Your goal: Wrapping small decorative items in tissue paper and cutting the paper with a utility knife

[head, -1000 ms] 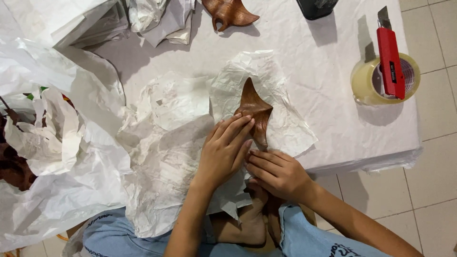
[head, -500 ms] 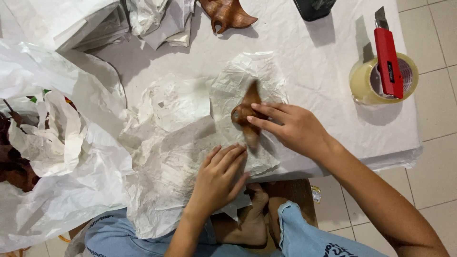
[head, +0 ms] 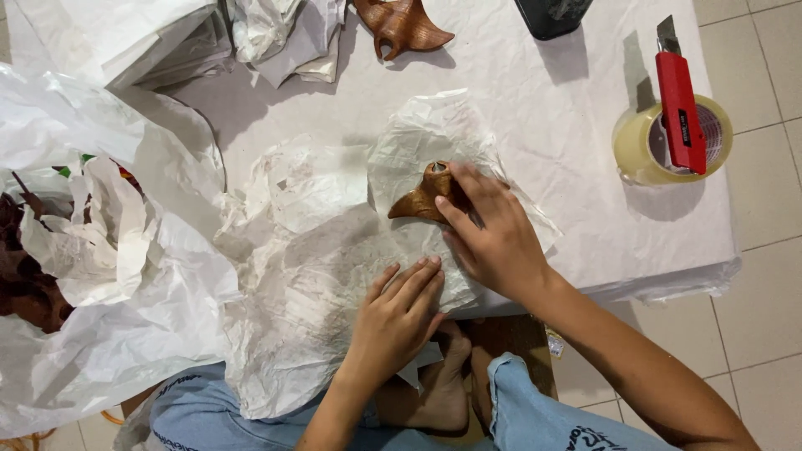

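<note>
Brown wooden carving (head: 422, 199) lies on crinkled wrapping paper (head: 334, 250), centre of the table. Right hand (head: 489, 230) flat on it, fingers extended, pressing, not gripping. Left hand (head: 399, 313) open, palm down on the paper near the table's near edge. Table (head: 576, 159) covered in white sheet. Tape roll (head: 639, 146) with red cutter (head: 681, 104) far right. Tiled floor.

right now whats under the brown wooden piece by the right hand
Crumpled white tissue paper lies under the brown wooden piece, spread over the table. The right hand covers the piece's right end.
</note>
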